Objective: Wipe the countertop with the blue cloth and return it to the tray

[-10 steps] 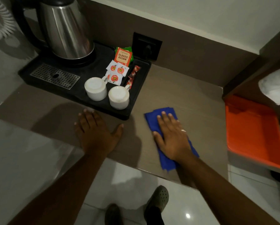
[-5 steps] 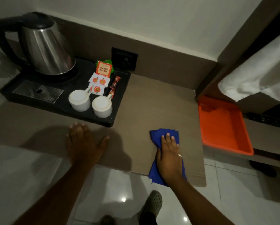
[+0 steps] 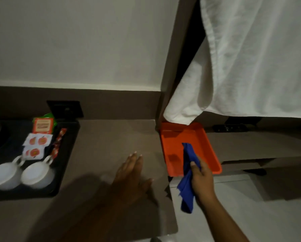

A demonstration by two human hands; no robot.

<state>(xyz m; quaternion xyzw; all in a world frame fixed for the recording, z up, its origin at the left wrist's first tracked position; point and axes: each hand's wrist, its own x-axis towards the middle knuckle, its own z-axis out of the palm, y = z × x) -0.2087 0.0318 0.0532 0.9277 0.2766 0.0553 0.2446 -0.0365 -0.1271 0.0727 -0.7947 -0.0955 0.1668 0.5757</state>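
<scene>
Nearest the camera, the left hand [image 3: 132, 175] is laid flat on the brown tabletop [image 3: 111, 137], fingers spread and pressed to the surface near its right edge. Just beside it, past that edge, the right hand [image 3: 201, 177] is closed around the blue cloth [image 3: 188, 172] — the cloth is bunched in the fist, its lower end hanging free over the floor, its upper end raised over the near part of the orange tray [image 3: 172, 147]. Whether the cloth touches the tray cannot be told. To the left, a black tray [image 3: 65, 154] is set on the tabletop, carrying two white cups [image 3: 20, 175] and several sachets [image 3: 36, 142]. Farther back, a white towel [image 3: 251, 67] is hung above the orange tray.
</scene>
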